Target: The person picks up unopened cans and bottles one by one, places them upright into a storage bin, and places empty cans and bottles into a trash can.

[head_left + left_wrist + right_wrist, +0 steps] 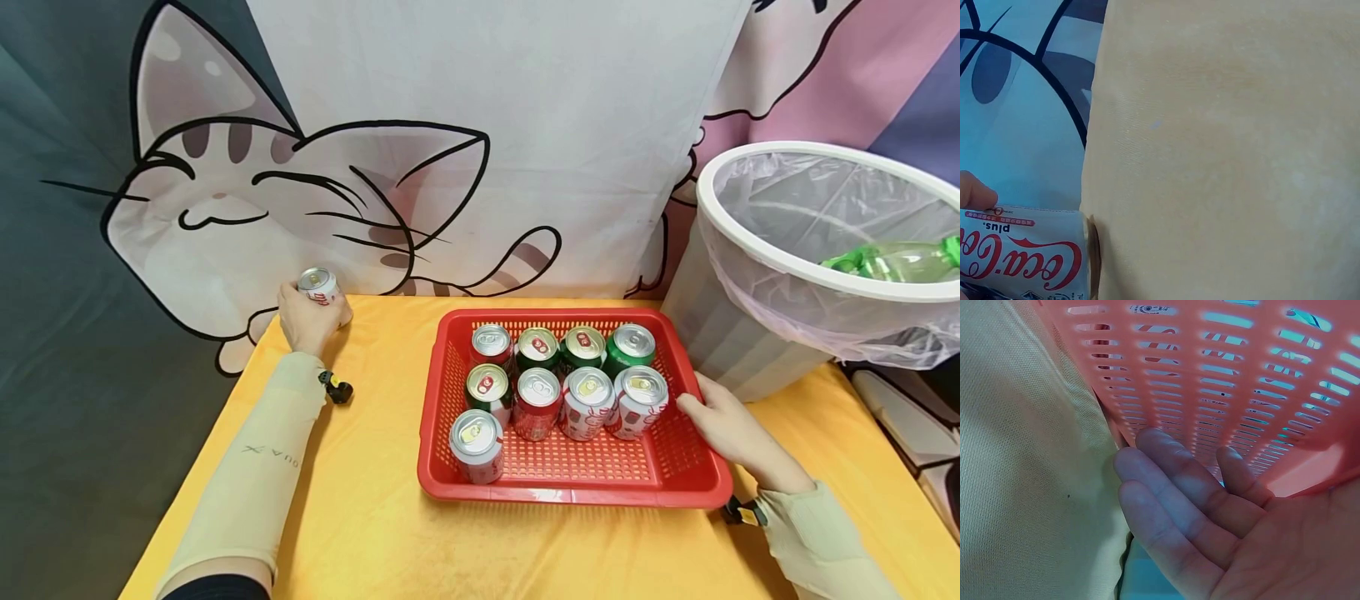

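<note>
At the far left corner of the table, my left hand grips a white Coca-Cola Plus can, held upright. The left wrist view shows a fingertip on the side of that can, its base at the yellow cloth. My right hand holds the right side of a red plastic basket, thumb over the rim. In the right wrist view, its fingers lie along the outside of the slotted wall. Inside the basket stand several cans, among them a white one at the front left and a green one at the back.
Behind the basket's right end stands a tall bin with a clear liner; a green-capped plastic bottle lies in it. A cloth backdrop with cat drawings hangs along the back edge. Yellow cloth covers the table.
</note>
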A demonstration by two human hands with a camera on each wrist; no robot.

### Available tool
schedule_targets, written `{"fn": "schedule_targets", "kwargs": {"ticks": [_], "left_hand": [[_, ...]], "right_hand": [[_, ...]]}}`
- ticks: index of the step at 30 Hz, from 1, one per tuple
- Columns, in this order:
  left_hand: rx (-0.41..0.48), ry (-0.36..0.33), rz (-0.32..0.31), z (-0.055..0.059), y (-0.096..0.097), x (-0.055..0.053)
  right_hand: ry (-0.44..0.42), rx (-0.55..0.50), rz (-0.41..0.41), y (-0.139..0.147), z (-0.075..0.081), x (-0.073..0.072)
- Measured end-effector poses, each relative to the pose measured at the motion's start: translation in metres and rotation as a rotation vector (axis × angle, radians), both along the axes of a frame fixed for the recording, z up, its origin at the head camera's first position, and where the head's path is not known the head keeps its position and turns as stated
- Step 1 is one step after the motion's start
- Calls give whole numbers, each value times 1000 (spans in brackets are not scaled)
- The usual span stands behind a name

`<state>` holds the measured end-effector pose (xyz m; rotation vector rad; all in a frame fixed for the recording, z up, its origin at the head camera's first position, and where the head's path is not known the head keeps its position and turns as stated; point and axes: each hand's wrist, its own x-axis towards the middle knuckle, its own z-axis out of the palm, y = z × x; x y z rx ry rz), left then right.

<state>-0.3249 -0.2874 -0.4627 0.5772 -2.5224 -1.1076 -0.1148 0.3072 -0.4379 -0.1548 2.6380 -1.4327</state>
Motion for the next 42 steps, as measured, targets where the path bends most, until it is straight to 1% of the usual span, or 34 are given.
{"fn": "schedule_targets", "kwargs": {"ticks": [5, 11, 18, 21, 24, 28, 33, 42], "left_hand": [[42, 16, 20, 1, 1, 3], [52, 65, 22, 0, 0, 8], [35, 123, 5, 0, 1, 16], [28, 140, -12, 4, 4, 23], [27, 154, -38, 10, 7, 29], [12, 190, -92, 21, 15, 39], [-20, 254, -188, 39, 29, 53], [-17, 372, -394, 73, 63, 91]], "right_hand": [[-4, -6, 6, 0, 1, 0], [-16, -8, -3, 0, 3, 0], [-18, -14, 1, -2, 5, 0], [-20, -10, -3, -2, 5, 0], [-21, -5, -2, -2, 5, 0], [-20, 2, -7, -2, 5, 0], [-30, -3, -7, -2, 5, 1], [-33, 8, -10, -2, 3, 1]]}}
